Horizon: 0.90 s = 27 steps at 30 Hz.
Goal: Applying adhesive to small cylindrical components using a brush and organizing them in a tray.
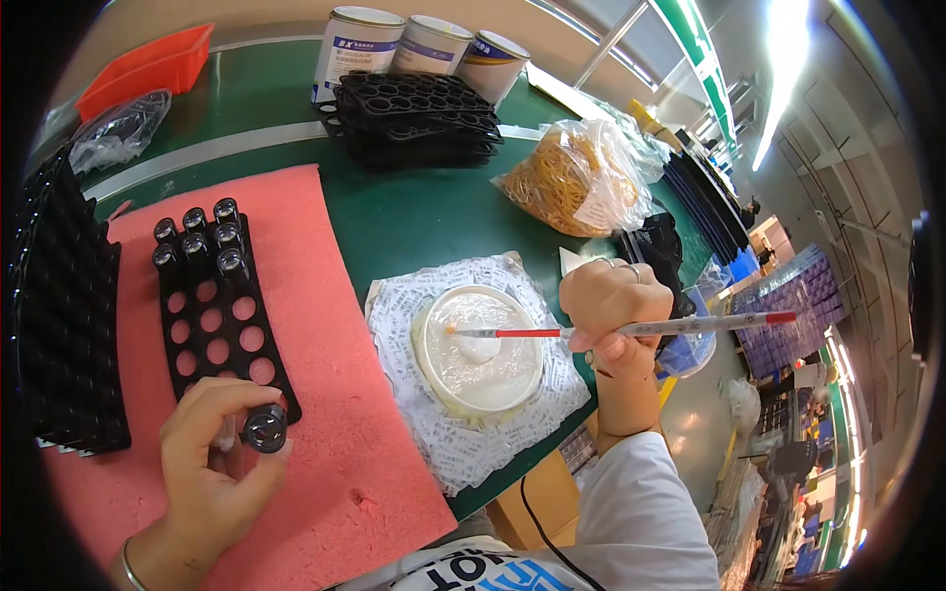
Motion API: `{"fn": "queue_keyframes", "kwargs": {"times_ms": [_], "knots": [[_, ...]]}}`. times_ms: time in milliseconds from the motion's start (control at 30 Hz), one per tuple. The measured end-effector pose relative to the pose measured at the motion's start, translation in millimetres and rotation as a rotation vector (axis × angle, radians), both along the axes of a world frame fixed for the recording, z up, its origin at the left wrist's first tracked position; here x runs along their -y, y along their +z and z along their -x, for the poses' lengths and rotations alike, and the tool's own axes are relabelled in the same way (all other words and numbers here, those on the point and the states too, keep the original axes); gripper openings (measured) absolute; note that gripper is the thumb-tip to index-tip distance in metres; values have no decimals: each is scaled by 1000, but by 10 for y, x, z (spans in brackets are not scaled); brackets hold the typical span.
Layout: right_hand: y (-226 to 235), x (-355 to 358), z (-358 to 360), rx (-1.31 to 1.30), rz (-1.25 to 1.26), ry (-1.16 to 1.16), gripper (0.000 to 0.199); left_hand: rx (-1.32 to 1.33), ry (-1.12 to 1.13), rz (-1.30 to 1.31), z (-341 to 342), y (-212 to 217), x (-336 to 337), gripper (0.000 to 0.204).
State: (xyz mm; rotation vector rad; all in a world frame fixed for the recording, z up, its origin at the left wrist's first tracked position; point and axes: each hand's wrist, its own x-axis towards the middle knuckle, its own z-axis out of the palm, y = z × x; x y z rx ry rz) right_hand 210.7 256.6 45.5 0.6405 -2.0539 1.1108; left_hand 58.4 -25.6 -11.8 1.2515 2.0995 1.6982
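My left hand pinches a small black cylinder with a shiny, glassy top between thumb and fingers. It is at the near end of a black tray with round holes. Several similar black cylinders stand upright at the tray's far end; pink shows through the bare holes. In my right fist is a thin brush with a red section and a pale shaft. Its orange-tinged tip is over a round white dish of whitish, glossy paste, close to a pale lump. I cannot tell whether the tip touches the paste.
The tray lies on a pink foam mat, the dish on printed paper. Stacked black racks stand at left. Farther back are black hole trays, several cans, a red bin and a bag of yellow rubber bands.
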Motion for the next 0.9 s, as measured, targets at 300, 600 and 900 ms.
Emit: {"fn": "queue_keyframes", "kwargs": {"times_ms": [300,600,900], "knots": [[-37,-142,102,31,683,-103,23,40,9,-20,-16,12,-6,29],[-77,-360,172,-15,946,-292,19,62,-15,-10,-17,23,8,30],[-42,-383,160,14,996,-141,17,31,-4,13,-1,40,35,32]]}}
